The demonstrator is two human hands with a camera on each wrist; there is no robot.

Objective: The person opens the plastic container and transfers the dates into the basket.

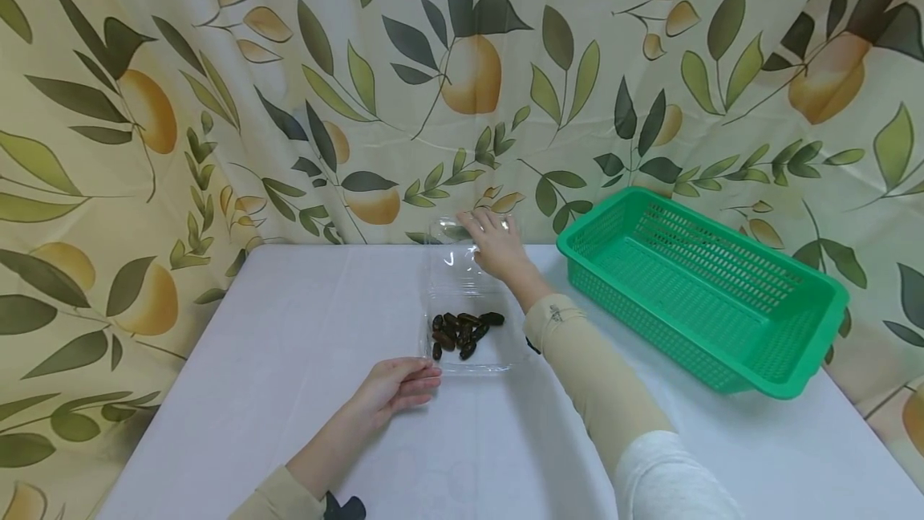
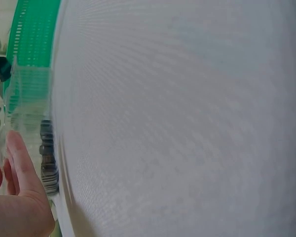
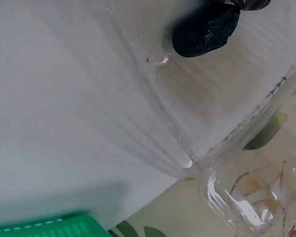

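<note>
A clear plastic clamshell container [image 1: 482, 361] lies on the white-covered table with its lid [image 1: 451, 267] raised at the far side. Several dark, glossy dates [image 1: 462, 331] lie in its base, mostly toward the left; the right wrist view shows one date [image 3: 207, 32] close up. My right hand [image 1: 498, 247] holds the lid near its upper right, and only bits of its fingertips show in the right wrist view. At the base's front left corner, my left hand [image 1: 400, 387] touches the rim with fingers nearly straight.
A green perforated plastic basket [image 1: 703, 287] stands on the right of the table, tilted in angle to its edge. Behind the table hangs a curtain [image 1: 404, 127] printed with fruit and leaves. White cloth [image 1: 310, 319] covers the tabletop.
</note>
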